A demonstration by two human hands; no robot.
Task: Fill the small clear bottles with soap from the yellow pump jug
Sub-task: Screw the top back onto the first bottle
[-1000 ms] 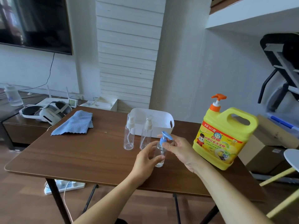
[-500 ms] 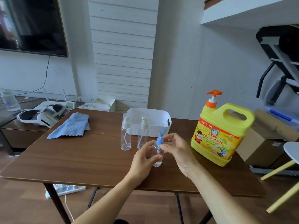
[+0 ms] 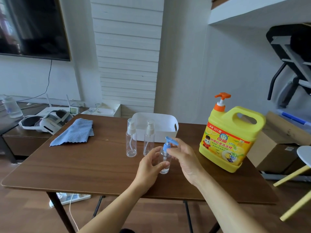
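Blue-capped clear bottle [image 3: 165, 163] stands on the worktop [image 3: 87, 167]; the left hand [image 3: 149, 167] fingers curl around its body, the right hand [image 3: 183, 157] fingers pinch its pump collar.

Small bottle [image 3: 165, 163] partly hidden by both hands, jug label [image 3: 223, 145] print too small, television [image 3: 32, 26] cut off

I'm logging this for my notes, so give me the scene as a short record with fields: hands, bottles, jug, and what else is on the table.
left hand: grips the body of the blue-pump bottle
right hand: fingers on that bottle's blue pump collar
other bottles: two clear bottles, white pumps, capped, standing, look empty
yellow jug: upright at the right, orange pump, untouched
table: also holds white bin, blue cloth
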